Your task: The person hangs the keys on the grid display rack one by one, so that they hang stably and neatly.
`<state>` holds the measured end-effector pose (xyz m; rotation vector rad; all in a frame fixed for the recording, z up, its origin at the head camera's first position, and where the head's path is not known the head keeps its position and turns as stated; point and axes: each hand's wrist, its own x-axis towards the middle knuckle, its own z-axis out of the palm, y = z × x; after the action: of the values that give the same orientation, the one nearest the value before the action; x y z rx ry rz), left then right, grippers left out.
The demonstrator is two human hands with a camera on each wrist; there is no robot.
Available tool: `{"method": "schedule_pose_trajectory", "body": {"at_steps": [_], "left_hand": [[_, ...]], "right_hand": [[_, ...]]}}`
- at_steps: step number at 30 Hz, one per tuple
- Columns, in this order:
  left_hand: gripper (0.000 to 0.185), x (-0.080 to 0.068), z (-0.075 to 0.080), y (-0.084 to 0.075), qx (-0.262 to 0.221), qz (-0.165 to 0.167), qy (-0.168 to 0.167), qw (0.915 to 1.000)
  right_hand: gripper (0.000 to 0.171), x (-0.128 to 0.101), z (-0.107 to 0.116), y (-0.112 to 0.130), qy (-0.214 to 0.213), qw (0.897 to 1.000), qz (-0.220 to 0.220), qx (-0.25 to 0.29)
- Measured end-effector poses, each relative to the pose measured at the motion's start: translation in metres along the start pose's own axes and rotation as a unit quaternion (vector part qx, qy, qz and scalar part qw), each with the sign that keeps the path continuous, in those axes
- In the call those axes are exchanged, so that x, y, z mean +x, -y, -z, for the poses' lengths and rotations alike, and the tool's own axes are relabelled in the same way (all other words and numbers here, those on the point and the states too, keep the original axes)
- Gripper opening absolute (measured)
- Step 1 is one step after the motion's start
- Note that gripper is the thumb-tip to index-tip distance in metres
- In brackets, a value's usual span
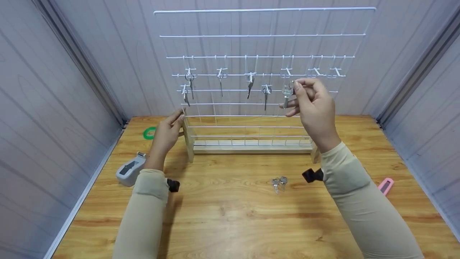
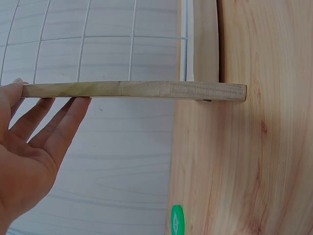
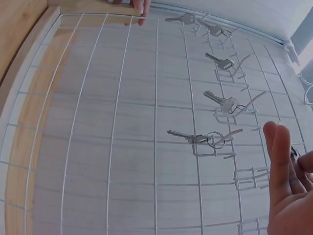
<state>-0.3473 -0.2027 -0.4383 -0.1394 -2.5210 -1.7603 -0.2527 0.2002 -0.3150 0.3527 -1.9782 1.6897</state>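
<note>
A white wire grid (image 1: 266, 36) stands upright in a wooden base (image 1: 251, 148) at the back of the table. Several keys (image 1: 190, 81) hang from its small hooks, seen closer in the right wrist view as hanging keys (image 3: 195, 138). My right hand (image 1: 295, 86) is raised in front of the grid's right half and pinches a silver key (image 1: 287, 92) by its ring, close to a free hook (image 1: 286, 72). My left hand (image 1: 176, 120) rests straight fingers (image 2: 68, 115) against the left wooden post (image 2: 146, 89).
Two loose keys (image 1: 279, 182) lie on the wooden table (image 1: 230, 223) in front of the stand. A green tape ring (image 1: 149, 133) and a grey device (image 1: 130, 169) sit at the left, a pink object (image 1: 385, 186) at the right. Grey panel walls enclose the table.
</note>
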Motion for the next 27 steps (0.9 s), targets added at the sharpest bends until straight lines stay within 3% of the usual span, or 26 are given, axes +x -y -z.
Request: {"method": "schedule_pose_trajectory", "body": {"at_steps": [15,27], "left_hand": [[0.054,-0.001,0.001,0.0,-0.006,-0.005,0.003,1.0],[0.053,-0.001,0.001,0.0,-0.003,-0.002,-0.002,1.0]], "right_hand": [[0.023,0.017,-0.006,-0.002,-0.031,0.999,-0.033,-0.008],[0.024,0.024,-0.01,-0.008,-0.024,0.999,-0.033,-0.018]]}}
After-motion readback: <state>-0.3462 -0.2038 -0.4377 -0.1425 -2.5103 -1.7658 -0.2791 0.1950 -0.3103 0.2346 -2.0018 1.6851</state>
